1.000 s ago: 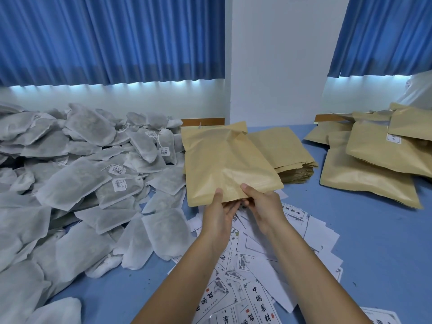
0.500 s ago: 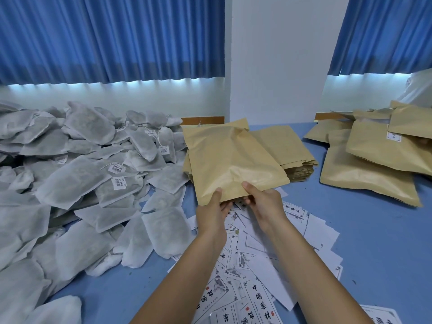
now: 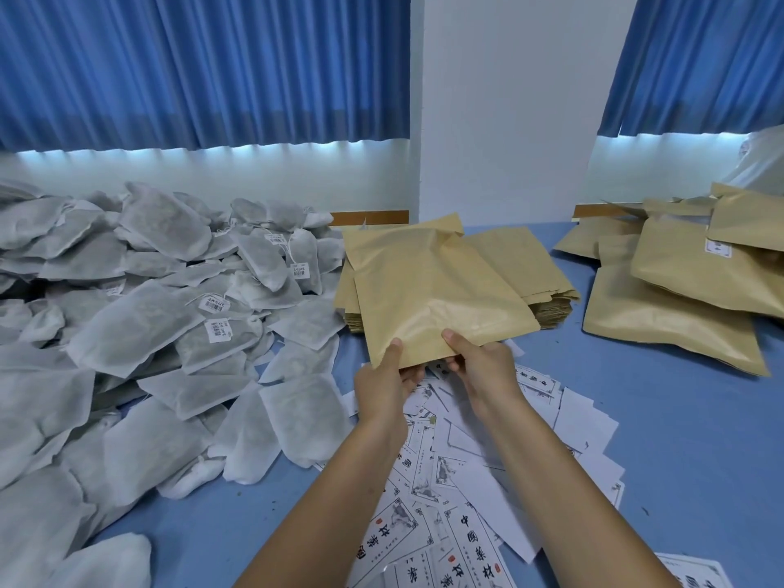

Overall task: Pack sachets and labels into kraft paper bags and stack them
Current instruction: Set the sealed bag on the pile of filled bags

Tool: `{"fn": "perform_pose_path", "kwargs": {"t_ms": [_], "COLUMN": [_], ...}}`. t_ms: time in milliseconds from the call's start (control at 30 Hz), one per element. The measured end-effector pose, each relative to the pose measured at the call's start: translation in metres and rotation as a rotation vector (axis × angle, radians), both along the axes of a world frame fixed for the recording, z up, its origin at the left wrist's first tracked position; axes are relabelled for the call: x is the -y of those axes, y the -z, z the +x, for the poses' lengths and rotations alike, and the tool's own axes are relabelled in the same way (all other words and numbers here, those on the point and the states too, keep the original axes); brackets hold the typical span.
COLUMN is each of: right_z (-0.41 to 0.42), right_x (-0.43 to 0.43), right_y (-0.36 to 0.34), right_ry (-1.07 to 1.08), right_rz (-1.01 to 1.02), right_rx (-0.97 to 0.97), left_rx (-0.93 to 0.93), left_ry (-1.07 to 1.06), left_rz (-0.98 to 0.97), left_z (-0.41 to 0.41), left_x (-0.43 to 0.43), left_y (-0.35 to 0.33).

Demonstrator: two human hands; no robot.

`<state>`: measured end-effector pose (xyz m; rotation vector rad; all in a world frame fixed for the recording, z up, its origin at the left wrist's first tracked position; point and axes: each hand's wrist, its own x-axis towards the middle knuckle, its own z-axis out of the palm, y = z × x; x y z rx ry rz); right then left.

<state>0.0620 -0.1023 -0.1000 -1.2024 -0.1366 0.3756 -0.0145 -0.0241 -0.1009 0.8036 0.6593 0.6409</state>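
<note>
Pinching the bag [image 3: 437, 299] by its near edge, my left hand [image 3: 382, 390] and right hand [image 3: 488, 367] have swung it rightward; opening its mouth for a sachet [image 3: 140, 328] seems next

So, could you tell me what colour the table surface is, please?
Light blue table, clearest in the head view.

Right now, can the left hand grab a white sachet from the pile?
Probably not yet: the left hand pinches the kraft bag. Nothing blocks the nearby sachet pile, though, once it lets go.
</note>
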Motion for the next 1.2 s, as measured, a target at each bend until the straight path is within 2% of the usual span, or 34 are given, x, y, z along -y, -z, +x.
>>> {"fn": "perform_pose_path", "kwargs": {"t_ms": [100, 233, 367, 600, 800, 967, 1200], "right_z": [0.003, 0.003, -0.001, -0.002, -0.003, 0.002, 0.011], "right_x": [0.002, 0.001, -0.001, -0.001, -0.003, 0.004, 0.008], "right_y": [-0.001, 0.003, 0.005, 0.004, 0.007, -0.002, -0.002], "right_ry": [0.010, -0.130, -0.113, -0.179, -0.130, -0.275, -0.134], "right_rz": [0.044, 0.033, 0.017, 0.014, -0.005, 0.052, 0.017], "right_rx": [-0.026, -0.029, 0.003, -0.039, -0.027, -0.094, -0.050], "left_rx": [-0.075, -0.234, -0.246, -0.213, -0.170, -0.144, -0.149], "left_ry": [0.027, 0.053, 0.050, 0.062, 0.169, 0.096, 0.074], "left_rz": [0.119, 0.473, 0.558, 0.509, 0.277, 0.230, 0.221], "left_z": [0.001, 0.002, 0.001, 0.003, 0.002, 0.005, 0.007], "left_x": [-0.002, -0.006, -0.007, -0.008, -0.004, -0.007, -0.011], "left_y": [0.001, 0.005, 0.004, 0.007, 0.009, 0.009, 0.012]}}
